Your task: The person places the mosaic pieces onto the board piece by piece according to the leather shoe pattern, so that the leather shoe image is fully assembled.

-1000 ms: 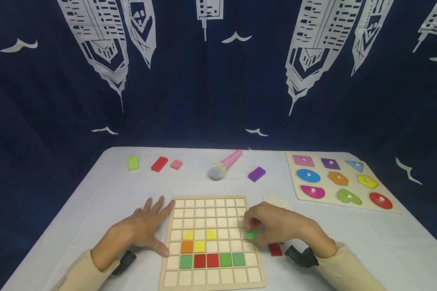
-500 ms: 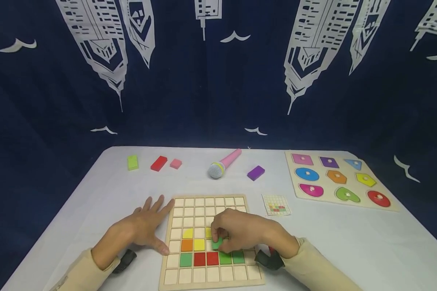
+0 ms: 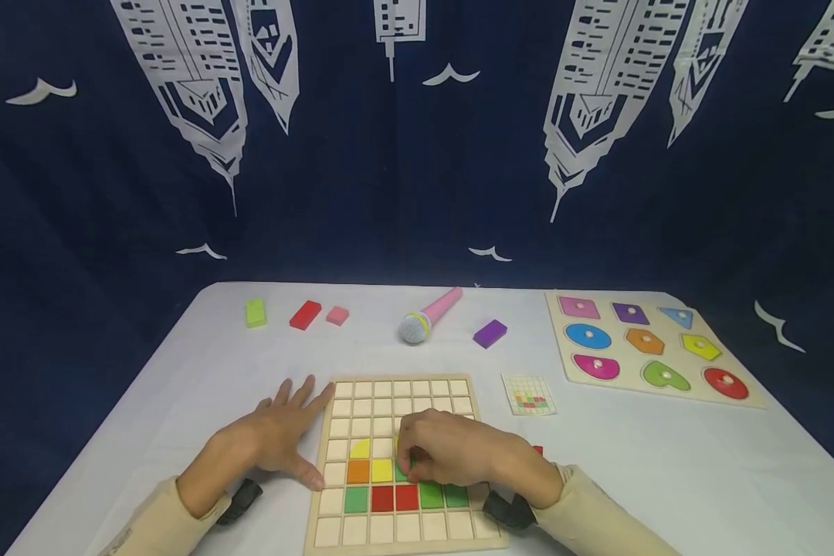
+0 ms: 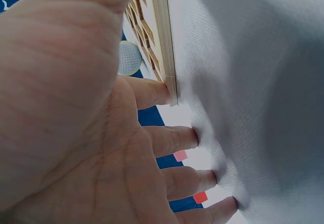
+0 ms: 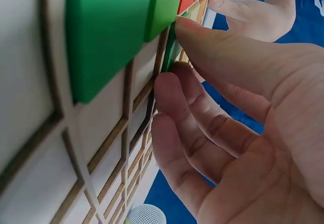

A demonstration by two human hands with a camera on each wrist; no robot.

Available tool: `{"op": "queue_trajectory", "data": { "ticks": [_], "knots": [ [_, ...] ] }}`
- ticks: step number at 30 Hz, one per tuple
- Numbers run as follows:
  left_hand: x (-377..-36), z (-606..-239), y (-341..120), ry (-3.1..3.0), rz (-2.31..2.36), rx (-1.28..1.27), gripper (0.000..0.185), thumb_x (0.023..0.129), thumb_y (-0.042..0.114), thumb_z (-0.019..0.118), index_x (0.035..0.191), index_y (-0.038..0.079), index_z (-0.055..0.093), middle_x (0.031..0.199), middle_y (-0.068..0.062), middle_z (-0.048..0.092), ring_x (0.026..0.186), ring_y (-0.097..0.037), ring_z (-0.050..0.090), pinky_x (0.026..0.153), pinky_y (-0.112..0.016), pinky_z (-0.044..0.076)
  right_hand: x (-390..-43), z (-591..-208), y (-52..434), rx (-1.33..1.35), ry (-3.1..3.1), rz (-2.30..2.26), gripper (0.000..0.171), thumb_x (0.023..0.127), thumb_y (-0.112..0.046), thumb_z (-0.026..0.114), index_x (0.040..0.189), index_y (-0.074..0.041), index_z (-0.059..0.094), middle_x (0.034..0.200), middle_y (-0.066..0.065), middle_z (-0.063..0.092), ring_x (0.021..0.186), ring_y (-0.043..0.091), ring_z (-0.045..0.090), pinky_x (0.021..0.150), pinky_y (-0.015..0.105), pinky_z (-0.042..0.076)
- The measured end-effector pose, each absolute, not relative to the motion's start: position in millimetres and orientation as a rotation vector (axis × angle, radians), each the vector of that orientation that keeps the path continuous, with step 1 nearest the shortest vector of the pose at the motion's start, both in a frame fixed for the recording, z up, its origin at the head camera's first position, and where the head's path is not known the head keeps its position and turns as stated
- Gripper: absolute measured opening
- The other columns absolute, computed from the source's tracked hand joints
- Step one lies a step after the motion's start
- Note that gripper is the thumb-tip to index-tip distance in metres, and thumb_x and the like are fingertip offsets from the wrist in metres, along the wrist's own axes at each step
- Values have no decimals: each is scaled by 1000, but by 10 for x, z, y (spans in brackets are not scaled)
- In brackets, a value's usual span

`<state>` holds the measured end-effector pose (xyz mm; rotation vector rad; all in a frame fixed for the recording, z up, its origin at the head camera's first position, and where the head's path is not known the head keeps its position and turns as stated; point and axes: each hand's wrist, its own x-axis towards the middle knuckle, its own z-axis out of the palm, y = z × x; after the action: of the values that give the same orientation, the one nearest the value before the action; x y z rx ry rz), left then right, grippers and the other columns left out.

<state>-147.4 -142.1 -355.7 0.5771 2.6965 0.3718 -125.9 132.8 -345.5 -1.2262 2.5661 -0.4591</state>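
Observation:
A wooden grid board (image 3: pixel 408 528) lies on the table with coloured tiles in some cells. My right hand (image 3: pixel 452 452) is over its middle, thumb and fingers pinching a green square tile (image 5: pixel 170 47) at the cell right of a yellow tile (image 3: pixel 382 470). The hand hides part of that tile and the cells behind. One row below are a green tile (image 3: pixel 356 500), two red tiles (image 3: pixel 382 498) and two more green ones. An orange tile (image 3: pixel 357 472) sits left of the yellow. My left hand (image 3: pixel 271 432) spreads its fingers, thumb and index fingertip at the board's left edge.
Right of the board lie a small pattern card (image 3: pixel 530 394) and a red tile (image 3: pixel 538 449), mostly behind my right wrist. Farther back are a toy microphone (image 3: pixel 427 316), a purple block (image 3: pixel 489 333), a red block (image 3: pixel 306 315) and a shape puzzle (image 3: pixel 656 347).
My right hand has carried the green tile left from the board's right edge and lowered it to a cell near the middle. The pattern card came into view. My left hand stays put.

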Motion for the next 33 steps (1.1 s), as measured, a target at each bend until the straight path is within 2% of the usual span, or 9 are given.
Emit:
{"op": "queue_trajectory", "data": {
  "ticks": [6, 12, 16, 21, 33],
  "knots": [
    [-1479, -3560, -1405, 2700, 350, 591, 135, 53, 57, 91, 160, 10, 23, 165, -28, 14, 148, -57, 8, 114, -73, 19, -1195, -3407, 1468, -1216, 2523, -500, 8, 91, -17, 75, 96, -23, 73, 94, -17, 61, 83, 0, 51, 77, 14, 46],
    [-1478, -3553, -1405, 2705, 346, 583, 135, 52, 55, 91, 160, 10, 23, 165, -27, 13, 149, -57, 7, 114, -73, 19, -1186, -3359, 1777, -1171, 2492, -586, 17, 91, -23, 75, 107, -21, 73, 100, -15, 64, 88, 0, 56, 83, 17, 50],
    [-1478, -3560, -1414, 2708, 353, 585, 135, 52, 55, 92, 160, 10, 23, 164, -28, 13, 148, -58, 7, 114, -73, 19, -1185, -3329, 2032, -1060, 2513, -636, 21, 88, -26, 78, 108, -22, 72, 98, -15, 65, 88, 2, 58, 83, 22, 52],
    [-1479, -3563, -1416, 2699, 355, 582, 135, 53, 56, 91, 160, 10, 22, 165, -28, 12, 148, -57, 6, 114, -73, 18, -1136, -3298, 2341, -895, 2583, -640, 24, 85, -31, 80, 107, -27, 71, 98, -18, 64, 90, 5, 55, 81, 24, 50],
    [-1481, -3558, -1423, 2695, 355, 585, 135, 53, 55, 91, 160, 10, 22, 165, -28, 12, 148, -58, 6, 114, -73, 18, -1102, -3330, 2684, -701, 2629, -629, 32, 77, -23, 86, 106, -28, 72, 100, -15, 65, 89, 8, 57, 79, 27, 54]
  ]
}}
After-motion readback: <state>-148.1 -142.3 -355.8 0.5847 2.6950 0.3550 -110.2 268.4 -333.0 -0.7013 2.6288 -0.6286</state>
